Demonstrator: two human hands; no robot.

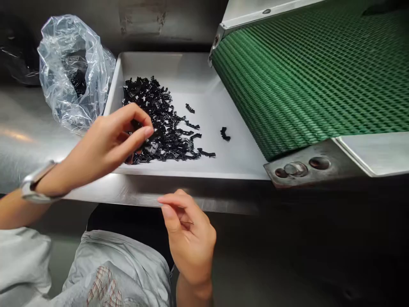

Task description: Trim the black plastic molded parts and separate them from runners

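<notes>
My left hand (118,136) is over the near left part of a pile of small black plastic parts (159,111). Its thumb and index finger are curled together. Dark, blurred shapes show about the fingertips, and I cannot separate anything held from the pile behind. The parts lie in a shallow white tray (204,168), heaped at its left side with a few scattered to the right. My right hand (190,232) is below the tray's near edge, in front of the metal table. Its thumb and index finger come together in a pinch; whatever may be between them is too small to make out.
A clear plastic bag (75,72) with black parts inside stands open left of the tray. On the right, a green conveyor belt (297,81) overhangs the tray, its metal end bracket (298,168) near the tray's front corner. The steel table's front edge (134,192) runs before me.
</notes>
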